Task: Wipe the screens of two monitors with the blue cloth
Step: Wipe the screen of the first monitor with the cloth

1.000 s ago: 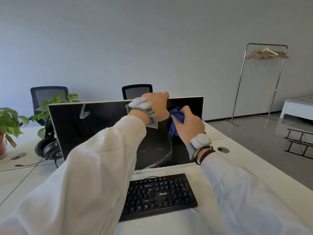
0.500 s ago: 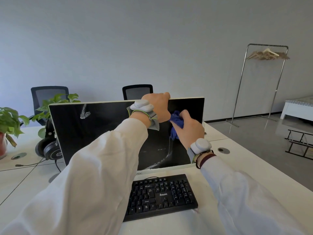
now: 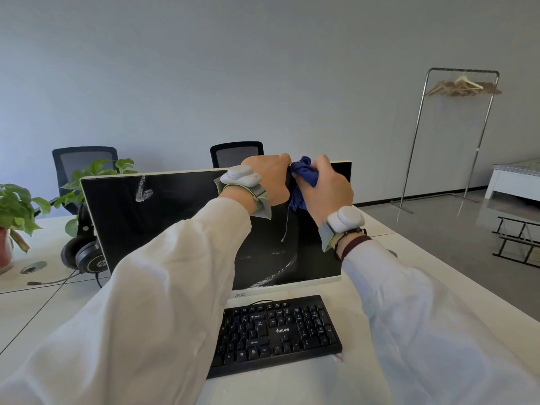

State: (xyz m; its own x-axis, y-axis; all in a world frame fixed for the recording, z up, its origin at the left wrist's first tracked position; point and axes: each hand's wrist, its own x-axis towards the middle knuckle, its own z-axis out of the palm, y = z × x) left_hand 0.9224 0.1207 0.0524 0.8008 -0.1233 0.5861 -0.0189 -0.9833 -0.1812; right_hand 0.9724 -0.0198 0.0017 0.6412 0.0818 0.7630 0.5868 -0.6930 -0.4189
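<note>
Right hand point(image 3: 324, 190) clutches the bunched blue cloth point(image 3: 304, 175) against the upper right area of the AOC monitor point(image 3: 175, 226) screen. Left hand point(image 3: 270, 178) curls over the monitor's top edge, apparently steadying it. Progress: early. A white smear point(image 3: 143, 190) shows upper left, and streaks point(image 3: 274, 276) show lower centre. No second monitor is in view.

- Centre: monitor point(image 3: 175, 223), glossy black screen streaked with white smears; smooth pale bezel.
- 12 o'clock of the screen: blue cloth point(image 3: 305, 178), soft, crumpled, matt.
- 6 o'clock: keyboard point(image 3: 274, 334), matt black plastic.
- 2 o'clock: rack point(image 3: 415, 141), shiny metal tube; hangers point(image 3: 464, 87) look wooden.
- Your sleeves point(image 3: 163, 287): white matt cloth.
- Under it all: desk point(image 3: 35, 311), smooth white top.
</note>
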